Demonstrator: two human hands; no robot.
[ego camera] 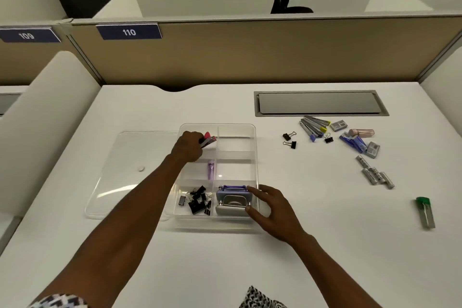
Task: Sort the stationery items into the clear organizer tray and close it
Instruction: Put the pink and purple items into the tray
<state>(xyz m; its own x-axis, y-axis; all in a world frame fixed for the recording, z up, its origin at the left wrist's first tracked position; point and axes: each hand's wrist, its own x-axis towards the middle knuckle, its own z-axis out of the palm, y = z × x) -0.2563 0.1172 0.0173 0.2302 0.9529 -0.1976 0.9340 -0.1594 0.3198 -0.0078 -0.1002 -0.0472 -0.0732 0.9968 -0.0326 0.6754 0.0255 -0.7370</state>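
The clear organizer tray (255, 155) stands mid-desk, its clear lid (130, 157) lying flat to its left. My left hand (188, 146) grips a pink and black stapler (208, 139) over the tray's far-left compartment. My right hand (271, 209) has its fingers spread against the tray's near-right side, touching a purple and silver hole punch (231, 201) in the near-right compartment. Black binder clips (197, 199) fill the near-left compartment. A small purple tube (210, 169) lies in the middle-left one.
Loose items lie on the desk to the right: two binder clips (290, 139), staple boxes and lead cases (313, 126), blue packets (353, 142), a pink tube (362, 132), grey refills (377, 175), a green-capped case (425, 211). A grey cable hatch (320, 102) is beyond.
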